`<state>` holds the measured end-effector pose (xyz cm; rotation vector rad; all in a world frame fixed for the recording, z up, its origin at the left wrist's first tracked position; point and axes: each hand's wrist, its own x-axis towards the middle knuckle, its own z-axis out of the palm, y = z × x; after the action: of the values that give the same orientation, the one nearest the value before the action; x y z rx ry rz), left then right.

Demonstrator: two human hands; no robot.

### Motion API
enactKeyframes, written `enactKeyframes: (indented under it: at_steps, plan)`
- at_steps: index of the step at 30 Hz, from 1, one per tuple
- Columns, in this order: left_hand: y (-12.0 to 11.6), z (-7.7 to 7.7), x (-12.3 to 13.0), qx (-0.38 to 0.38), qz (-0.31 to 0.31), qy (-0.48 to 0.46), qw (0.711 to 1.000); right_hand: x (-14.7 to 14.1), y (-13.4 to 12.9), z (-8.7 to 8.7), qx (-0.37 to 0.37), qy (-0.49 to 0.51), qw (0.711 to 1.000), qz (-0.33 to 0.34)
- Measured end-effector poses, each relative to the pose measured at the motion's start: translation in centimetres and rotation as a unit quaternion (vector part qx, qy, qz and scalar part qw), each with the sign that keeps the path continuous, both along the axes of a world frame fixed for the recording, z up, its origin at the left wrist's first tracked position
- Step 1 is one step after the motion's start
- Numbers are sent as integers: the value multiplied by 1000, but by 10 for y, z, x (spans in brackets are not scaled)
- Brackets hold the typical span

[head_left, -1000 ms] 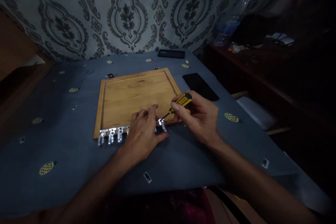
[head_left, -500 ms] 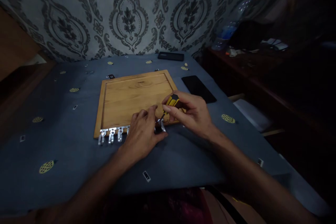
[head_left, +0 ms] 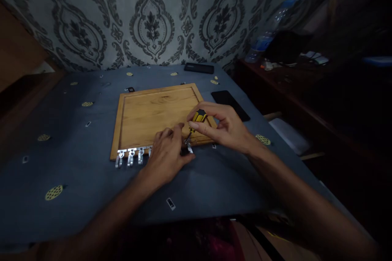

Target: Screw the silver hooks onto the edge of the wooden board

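Note:
A rectangular wooden board [head_left: 153, 112] with a grooved border lies on the table. Along its front edge runs a silver metal hook rail [head_left: 131, 151], its hooks hanging over the edge. My left hand [head_left: 167, 153] holds the rail against the board, fingers on top and thumb out in front; it hides the rail's middle. Pinched in my right hand [head_left: 225, 126] is a screwdriver [head_left: 199, 116] with a yellow and black handle. It slants down, its tip at the rail by the rightmost visible hook [head_left: 189, 147]. Any screw under the tip is too small to make out.
A black phone [head_left: 231, 104] lies right of the board, and a dark flat case [head_left: 199, 68] lies near the wall. The blue patterned cloth [head_left: 76, 163] covers the table. On a side table at right stands a plastic bottle [head_left: 260, 43].
My right hand and the screwdriver have shifted slightly left, with the handle turned a little. My left hand keeps its place on the rail. The camera view has moved slightly.

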<state>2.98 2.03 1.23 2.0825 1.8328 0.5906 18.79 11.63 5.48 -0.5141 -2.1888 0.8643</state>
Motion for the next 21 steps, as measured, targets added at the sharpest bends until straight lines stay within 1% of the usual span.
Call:
enactKeyframes:
  at_steps: [2,3,5,8,10,12,16,19,21]
  plan:
    - [0,-1,0,4,2,5,1000,-4,0,2,-19,22,999,20]
    - [0,-2,0,5,2,6,1000,-8,0,3,-48,35,998,31]
    - [1,-4,0,5,-1,8,1000,-15,1,3,-130,61,988,55]
    - [2,-6,0,7,-3,16,1000,-28,5,0,-244,110,956,123]
    - [2,-6,1,11,-2,23,1000,-35,7,-3,-291,142,932,163]
    - [2,-5,1,11,-2,23,1000,-40,10,-6,-322,167,915,177]
    - [1,-3,0,7,5,24,1000,-44,14,-8,-359,190,890,205]
    - [1,-3,0,9,6,22,1000,-45,16,-8,-368,171,881,243]
    - [1,-3,0,11,4,13,1000,-47,15,-7,-373,167,878,251]
